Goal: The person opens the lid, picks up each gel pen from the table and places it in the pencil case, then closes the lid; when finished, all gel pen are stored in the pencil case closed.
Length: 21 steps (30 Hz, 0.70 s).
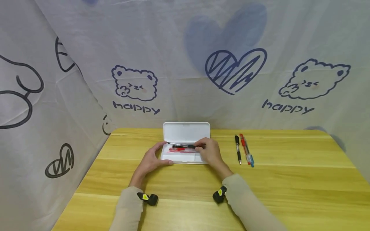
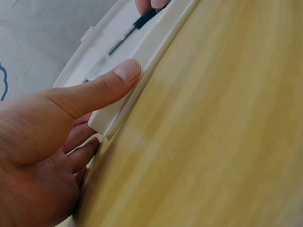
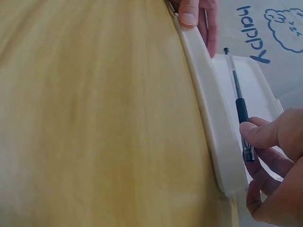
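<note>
A white pencil case [image 1: 179,158] lies open on the table, its lid [image 1: 186,132] tilted up at the back. My left hand [image 1: 151,160] grips the case's left end, thumb along the front rim and fingers around the side. Over the case, my right hand [image 1: 210,152] pinches a clear-barrelled pen with a black grip [image 3: 242,111] between thumb and fingers, near one end. Its other end points left. Beneath it in the tray show a red pen [image 1: 180,149] and part of another black one, partly hidden by the held pen.
To the right of the case a black pen [image 1: 238,149], a red-capped pen [image 1: 244,146] and a blue-ended pen [image 1: 252,160] lie side by side on the wooden table [image 1: 289,179]. A printed cloth [image 1: 179,96] hangs right behind the table's back edge.
</note>
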Available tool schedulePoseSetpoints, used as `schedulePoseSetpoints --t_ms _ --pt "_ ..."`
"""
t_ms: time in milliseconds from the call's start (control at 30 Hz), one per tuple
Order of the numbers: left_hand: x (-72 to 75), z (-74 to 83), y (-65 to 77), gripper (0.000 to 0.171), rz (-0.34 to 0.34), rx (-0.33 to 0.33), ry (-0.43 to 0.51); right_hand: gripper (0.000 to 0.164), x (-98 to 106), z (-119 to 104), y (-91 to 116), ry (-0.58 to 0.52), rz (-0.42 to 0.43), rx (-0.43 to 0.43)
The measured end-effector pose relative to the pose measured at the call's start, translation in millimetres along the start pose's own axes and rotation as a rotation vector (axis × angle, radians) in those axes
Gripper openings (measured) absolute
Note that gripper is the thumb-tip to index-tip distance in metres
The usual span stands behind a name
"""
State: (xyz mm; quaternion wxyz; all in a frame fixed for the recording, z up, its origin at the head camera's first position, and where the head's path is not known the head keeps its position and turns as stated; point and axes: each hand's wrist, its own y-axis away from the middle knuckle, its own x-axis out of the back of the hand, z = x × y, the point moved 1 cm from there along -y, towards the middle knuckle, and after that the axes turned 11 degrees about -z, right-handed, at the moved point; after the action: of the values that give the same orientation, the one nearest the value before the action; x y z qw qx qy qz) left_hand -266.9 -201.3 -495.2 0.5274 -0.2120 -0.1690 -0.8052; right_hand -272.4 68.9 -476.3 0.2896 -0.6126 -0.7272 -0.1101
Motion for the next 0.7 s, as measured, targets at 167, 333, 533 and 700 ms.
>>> schedulePoseSetpoints --t_ms 167,333,533,700 --pt "-0.4 1.6 0.4 0.092 0.002 -0.005 -0.001 0.01 -4.1 1.8 -0.1 0.062 -0.04 0.005" --pt "-1.0 2.8 0.7 0.092 0.01 -0.005 0.0 0.011 -1.8 0.8 0.8 0.078 -0.065 -0.009" --pt "-0.5 3.3 1.3 0.091 0.005 -0.006 0.001 0.013 1.3 0.0 2.0 0.03 -0.085 -0.029" --pt "0.1 3.9 1.8 0.091 0.004 0.001 0.004 0.016 3.7 1.8 3.3 -0.03 -0.047 -0.036"
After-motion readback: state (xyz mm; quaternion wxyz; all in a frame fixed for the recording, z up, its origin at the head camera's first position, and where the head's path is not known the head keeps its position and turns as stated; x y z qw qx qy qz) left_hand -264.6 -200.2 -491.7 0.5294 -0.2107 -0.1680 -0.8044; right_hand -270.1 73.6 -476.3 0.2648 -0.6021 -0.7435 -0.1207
